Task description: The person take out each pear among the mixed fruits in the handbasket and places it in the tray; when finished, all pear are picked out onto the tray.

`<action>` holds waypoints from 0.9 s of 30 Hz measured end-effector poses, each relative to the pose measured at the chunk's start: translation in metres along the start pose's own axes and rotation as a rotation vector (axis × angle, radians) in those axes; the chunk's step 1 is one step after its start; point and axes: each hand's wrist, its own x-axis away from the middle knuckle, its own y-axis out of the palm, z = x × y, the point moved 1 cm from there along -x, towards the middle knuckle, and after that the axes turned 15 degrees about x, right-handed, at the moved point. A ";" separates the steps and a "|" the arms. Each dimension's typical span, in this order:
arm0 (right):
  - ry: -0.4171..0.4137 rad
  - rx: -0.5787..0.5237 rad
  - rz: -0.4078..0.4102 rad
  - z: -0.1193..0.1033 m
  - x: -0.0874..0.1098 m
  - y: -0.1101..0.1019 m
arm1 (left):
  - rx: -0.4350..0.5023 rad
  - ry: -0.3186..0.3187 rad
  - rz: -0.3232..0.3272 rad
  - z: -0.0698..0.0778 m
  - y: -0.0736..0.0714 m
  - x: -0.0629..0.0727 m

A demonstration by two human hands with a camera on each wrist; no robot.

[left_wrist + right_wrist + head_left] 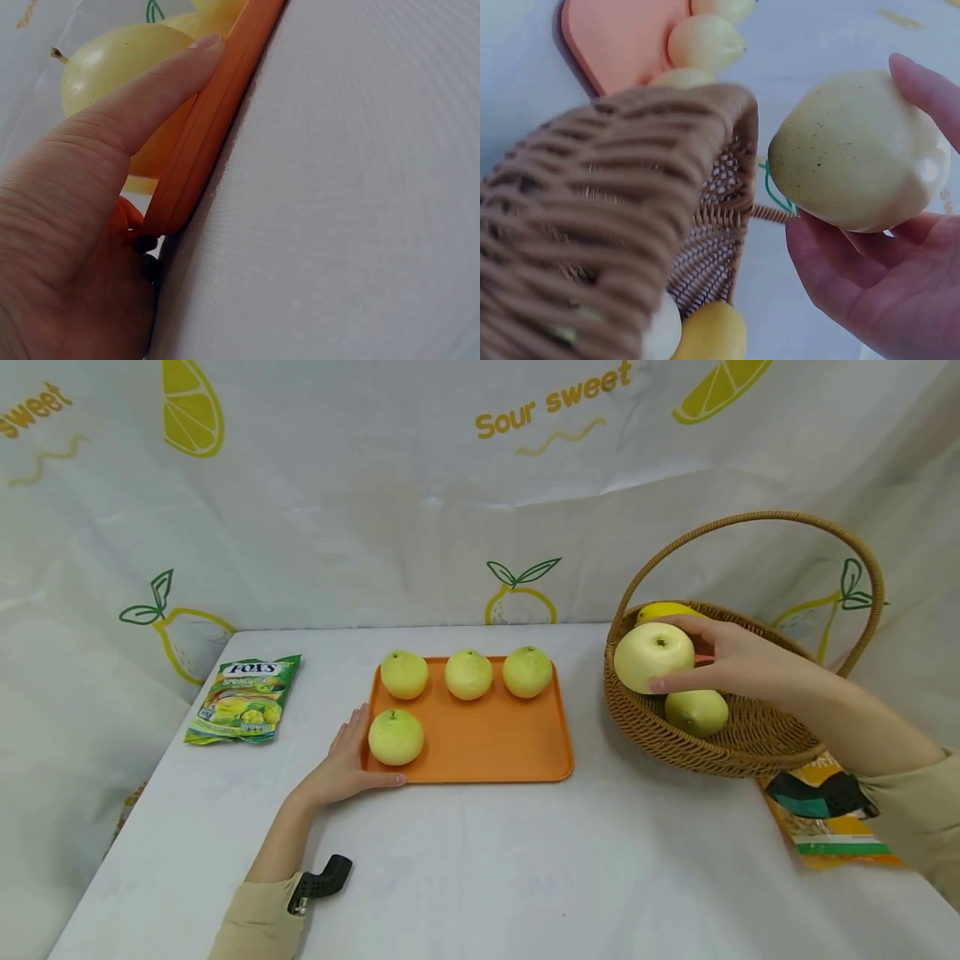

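Observation:
In the head view, my right hand (pixel 731 660) grips a large pale yellow-green round fruit (pixel 654 657) between thumb and fingers, over the left part of a wicker basket (pixel 772 735). The right wrist view shows this fruit (pixel 847 150) beside the basket's woven rim, with dark specks at its end. My left hand (pixel 343 768) rests at the near-left corner of an orange tray (pixel 480 735), its straight fingers along the left edge and its thumb (pixel 161 94) along the front rim. On the tray lie several similar fruits, one (pixel 396 737) close to this hand.
Another yellow-green fruit (pixel 697 713) and a yellow fruit (pixel 667 610) lie inside the basket, under its tall arched handle (pixel 787 516). A green candy bag (pixel 243 700) lies on the left of the table. An orange packet (pixel 832 835) sits partly beneath the basket and right arm.

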 end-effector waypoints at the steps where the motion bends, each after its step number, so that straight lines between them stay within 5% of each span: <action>1: 0.004 -0.004 -0.005 -0.002 0.000 0.002 | -0.001 -0.002 0.000 0.000 0.000 0.000; 12: -0.110 -0.093 -0.062 -0.024 -0.011 0.023 | -0.012 -0.005 0.000 -0.001 0.000 -0.001; 27: -0.100 -0.281 -0.128 -0.047 -0.027 0.062 | -0.007 0.000 -0.003 -0.001 0.000 -0.001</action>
